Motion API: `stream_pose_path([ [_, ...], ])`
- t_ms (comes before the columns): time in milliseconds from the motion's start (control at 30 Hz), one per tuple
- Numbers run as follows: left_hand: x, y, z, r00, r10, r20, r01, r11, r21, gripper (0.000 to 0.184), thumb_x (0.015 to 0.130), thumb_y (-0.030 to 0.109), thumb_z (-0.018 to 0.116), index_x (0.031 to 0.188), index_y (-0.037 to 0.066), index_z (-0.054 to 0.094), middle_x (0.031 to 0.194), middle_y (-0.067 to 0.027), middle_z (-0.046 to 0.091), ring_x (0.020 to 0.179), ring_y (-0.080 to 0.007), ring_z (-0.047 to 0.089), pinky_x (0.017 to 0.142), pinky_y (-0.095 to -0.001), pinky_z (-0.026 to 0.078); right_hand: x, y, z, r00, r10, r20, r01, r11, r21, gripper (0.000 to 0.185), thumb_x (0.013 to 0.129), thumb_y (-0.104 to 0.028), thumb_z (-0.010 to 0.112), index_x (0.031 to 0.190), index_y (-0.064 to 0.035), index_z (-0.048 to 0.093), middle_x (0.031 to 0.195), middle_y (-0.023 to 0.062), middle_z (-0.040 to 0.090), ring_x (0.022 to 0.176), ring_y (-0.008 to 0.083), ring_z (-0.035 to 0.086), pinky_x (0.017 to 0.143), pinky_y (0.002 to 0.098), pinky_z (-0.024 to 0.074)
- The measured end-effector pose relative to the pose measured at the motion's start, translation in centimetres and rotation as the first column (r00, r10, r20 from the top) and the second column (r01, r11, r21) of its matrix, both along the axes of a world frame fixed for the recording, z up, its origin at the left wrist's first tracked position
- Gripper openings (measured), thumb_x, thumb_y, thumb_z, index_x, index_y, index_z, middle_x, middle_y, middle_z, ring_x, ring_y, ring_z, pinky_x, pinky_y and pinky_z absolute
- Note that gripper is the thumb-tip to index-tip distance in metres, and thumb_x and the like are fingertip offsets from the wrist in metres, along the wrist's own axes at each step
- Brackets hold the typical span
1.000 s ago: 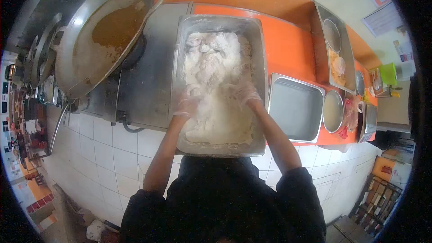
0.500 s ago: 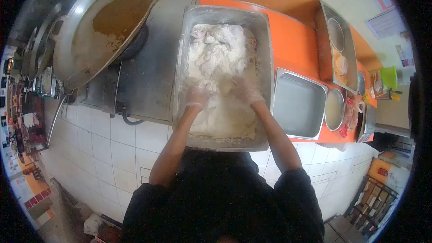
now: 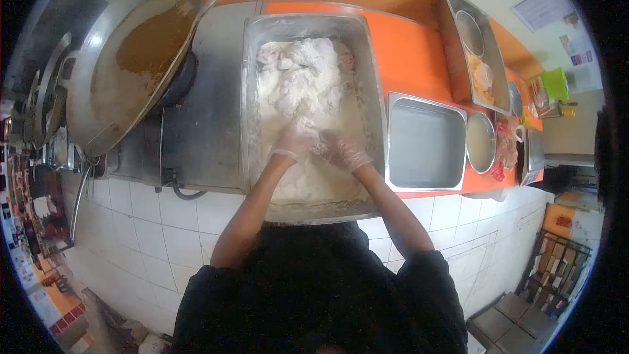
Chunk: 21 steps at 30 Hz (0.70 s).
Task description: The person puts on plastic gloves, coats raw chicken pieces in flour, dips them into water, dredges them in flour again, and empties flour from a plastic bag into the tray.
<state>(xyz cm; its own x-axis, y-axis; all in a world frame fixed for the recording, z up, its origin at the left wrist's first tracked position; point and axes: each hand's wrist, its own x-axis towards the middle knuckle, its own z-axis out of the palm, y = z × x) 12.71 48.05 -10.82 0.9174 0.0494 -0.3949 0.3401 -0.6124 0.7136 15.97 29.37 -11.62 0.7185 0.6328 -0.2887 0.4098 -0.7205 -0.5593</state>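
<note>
A deep metal pan (image 3: 375,92) holds white flour (image 3: 314,180) with several flour-coated lumps, perhaps raw meat pieces (image 3: 304,82), heaped toward its far end. Both hands wear clear plastic gloves dusted with flour. My left hand (image 3: 297,143) is in the middle of the pan, fingers curled at the near edge of the heap. Close beside it, my right hand (image 3: 342,151) has its fingers bent inward toward the left. Flour covers the fingertips of both, and whatever they grip between them cannot be made out.
A large wok (image 3: 82,108) with brown oil sits on the stove at left. Right of the pan, an empty steel tray (image 3: 426,141) stands on the orange counter (image 3: 413,52), beside a round bowl (image 3: 481,144) of pale liquid. Farther back is a long metal container (image 3: 455,59).
My hands, blurred and apart before, have come together over the flour. The right hand has moved inward. The whole view has shifted slightly.
</note>
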Motion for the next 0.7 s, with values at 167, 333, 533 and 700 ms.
stream_pose_path([
  [167, 7.2, -2.2, 0.9, 0.925, 0.009, 0.381, -0.080, 0.982, 0.171, 0.045, 0.078, 0.026, 0.058, 0.115, 0.003, 0.054, 0.114, -0.0222, 0.057, 0.103, -0.0370, 0.056, 0.086, -0.0431, 0.046, -1.0, -1.5, 3.5, 0.992, -0.127, 0.017, 0.126, 0.992, 0.031, 0.041, 0.082, -0.036, 0.060, 0.112, -0.0085, 0.056, 0.102, 0.0192, 0.062, 0.091, 0.0373, 0.060, 0.077, 0.0440, 0.0479],
  [333, 14.8, -5.9, -0.4, 0.923, -0.335, 0.188, 0.216, 0.857, 0.469, 0.027, 0.078, 0.021, 0.056, 0.098, 0.003, 0.064, 0.100, -0.0214, 0.062, 0.092, -0.0365, 0.060, 0.079, -0.0428, 0.049, -0.6, -1.7, 8.9, 0.989, -0.141, -0.036, 0.137, 0.986, -0.098, 0.034, 0.080, -0.032, 0.062, 0.105, -0.0090, 0.061, 0.101, 0.0198, 0.061, 0.093, 0.0362, 0.059, 0.077, 0.0436, 0.0472],
  [533, 10.8, -4.4, 2.0, 0.835, -0.527, 0.157, 0.443, 0.814, 0.375, 0.019, 0.080, 0.020, 0.056, 0.090, 0.010, 0.068, 0.092, -0.0190, 0.064, 0.085, -0.0352, 0.062, 0.075, -0.0425, 0.049, 0.1, -2.9, 4.6, 0.933, -0.355, 0.063, 0.346, 0.931, 0.111, 0.025, 0.081, -0.027, 0.062, 0.101, -0.0120, 0.062, 0.103, 0.0190, 0.060, 0.092, 0.0364, 0.058, 0.077, 0.0435, 0.0471],
  [700, 6.5, -2.4, 2.9, 0.811, -0.555, 0.185, 0.428, 0.779, 0.459, 0.023, 0.082, 0.026, 0.056, 0.093, 0.009, 0.067, 0.094, -0.0202, 0.063, 0.084, -0.0366, 0.061, 0.073, -0.0441, 0.048, 1.6, -1.8, 3.5, 0.946, -0.280, 0.162, 0.253, 0.953, 0.169, 0.029, 0.081, -0.025, 0.062, 0.104, -0.0092, 0.057, 0.103, 0.0187, 0.060, 0.093, 0.0374, 0.058, 0.078, 0.0442, 0.0466],
])
